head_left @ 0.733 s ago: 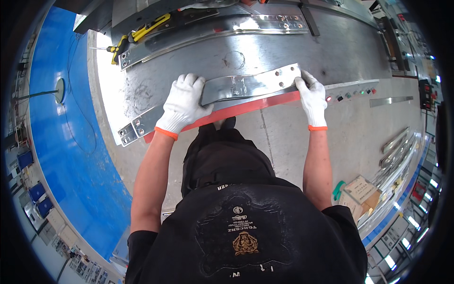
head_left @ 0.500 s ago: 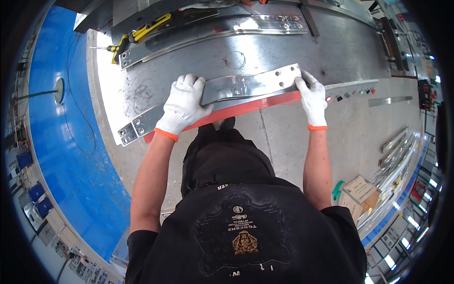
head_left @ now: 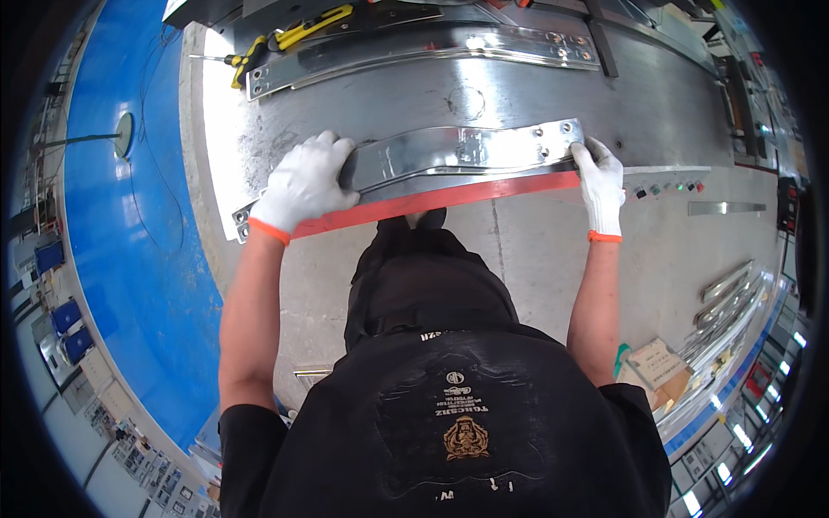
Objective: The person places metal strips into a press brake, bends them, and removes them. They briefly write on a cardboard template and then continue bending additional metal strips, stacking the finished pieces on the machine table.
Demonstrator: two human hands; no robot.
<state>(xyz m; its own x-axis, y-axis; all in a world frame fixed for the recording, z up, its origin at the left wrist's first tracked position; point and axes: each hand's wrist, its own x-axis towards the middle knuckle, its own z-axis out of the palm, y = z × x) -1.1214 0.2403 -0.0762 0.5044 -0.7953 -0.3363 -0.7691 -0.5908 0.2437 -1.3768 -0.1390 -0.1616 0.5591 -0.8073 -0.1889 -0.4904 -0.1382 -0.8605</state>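
A long, shiny metal bar (head_left: 449, 147) with stepped bends and several holes at its right end lies along the near edge of the metal worktable. My left hand (head_left: 304, 183), in a white knit glove with an orange cuff, is closed over the left part of the bar. Holes in metal (head_left: 242, 222) show just beyond that hand. At the bar's right end, my right hand (head_left: 600, 177), gloved the same way, pinches the corner with the thumb on top. A red strip (head_left: 432, 198) runs below the bar along the table's front.
Similar bent bars (head_left: 432, 56) lie farther back on the table (head_left: 518, 95). Yellow-and-black hand tools (head_left: 289, 36) sit at the far left. Push buttons (head_left: 665, 188) line the front edge at right. A cardboard box (head_left: 656, 367) and stacked metal bars (head_left: 725, 319) are on the floor.
My left hand has shifted left along the bar, now covering more of its left end. The bar looks slightly turned, showing more of its bent lower edge. The whole view has shifted somewhat.
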